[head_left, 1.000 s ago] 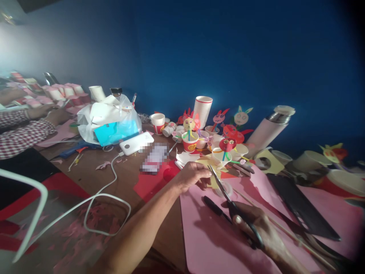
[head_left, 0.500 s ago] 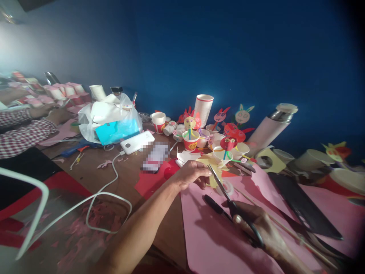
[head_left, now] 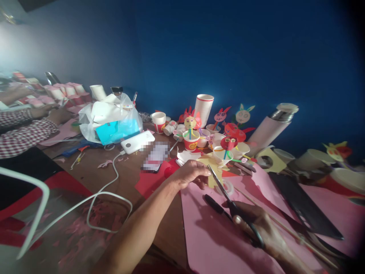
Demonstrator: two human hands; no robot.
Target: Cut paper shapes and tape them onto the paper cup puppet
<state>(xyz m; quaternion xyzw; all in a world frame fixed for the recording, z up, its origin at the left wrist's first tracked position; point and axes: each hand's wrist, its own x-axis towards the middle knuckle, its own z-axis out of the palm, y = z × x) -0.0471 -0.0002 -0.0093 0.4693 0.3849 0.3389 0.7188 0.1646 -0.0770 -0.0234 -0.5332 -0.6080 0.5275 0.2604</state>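
Poses match a second ago, so no progress shows: right hand [head_left: 256, 222] clamps scissors [head_left: 233, 208]; beside their tips, left hand [head_left: 194, 173] pinches fingers together, contents unclear.

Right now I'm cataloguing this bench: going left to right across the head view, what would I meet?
Another person's checked sleeves, plastic bag, phone, left hand, scissors held in the right hand, flat black object.

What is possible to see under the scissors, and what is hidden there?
Below the scissors show a pink sheet and part of a translucent ring. The right hand covers whatever is beneath it.
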